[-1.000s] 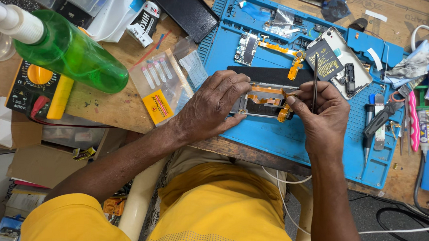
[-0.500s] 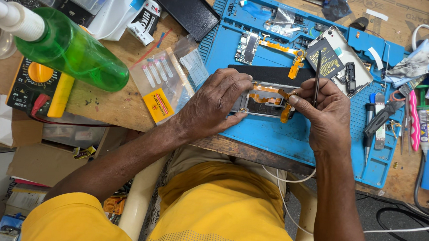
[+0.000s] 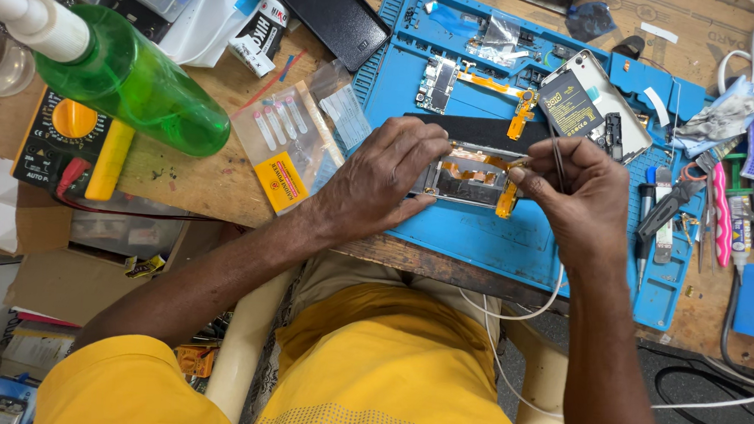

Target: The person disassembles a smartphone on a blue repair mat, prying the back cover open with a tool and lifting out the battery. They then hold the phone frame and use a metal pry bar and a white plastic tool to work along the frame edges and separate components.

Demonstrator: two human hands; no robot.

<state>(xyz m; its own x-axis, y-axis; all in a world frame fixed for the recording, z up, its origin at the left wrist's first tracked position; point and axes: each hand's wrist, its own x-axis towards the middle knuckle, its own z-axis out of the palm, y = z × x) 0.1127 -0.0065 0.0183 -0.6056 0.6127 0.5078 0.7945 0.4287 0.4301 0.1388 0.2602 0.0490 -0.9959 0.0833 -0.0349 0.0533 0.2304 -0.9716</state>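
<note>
left hand (image 3: pixel 384 182) curled over the left end of an opened phone frame (image 3: pixel 469 172), fingers clamped on its edge, pinning it flat on the blue mat (image 3: pixel 479 235). right hand (image 3: pixel 584 201) closed in a pinch around thin tweezers (image 3: pixel 555 157), tips down at the frame's right end, just by an orange flex strip (image 3: pixel 508 197) hanging off that corner. frame sitting mid-mat, between both hands, copper-coloured parts showing inside.

behind the frame on the mat — a black strip (image 3: pixel 484 130), a small circuit board (image 3: pixel 440 73) with an orange ribbon, a battery (image 3: pixel 569 102) resting in a white back shell. left of the mat on the wooden bench: a clear packet (image 3: pixel 282 142) with a yellow label, a green bottle (image 3: pixel 130 79) lying tilted, a multimeter (image 3: pixel 63 140) with yellow dial. far right — screwdrivers (image 3: pixel 661 214), a pink tool (image 3: pixel 721 213), white cables (image 3: pixel 518 314) trailing off the edge.
</note>
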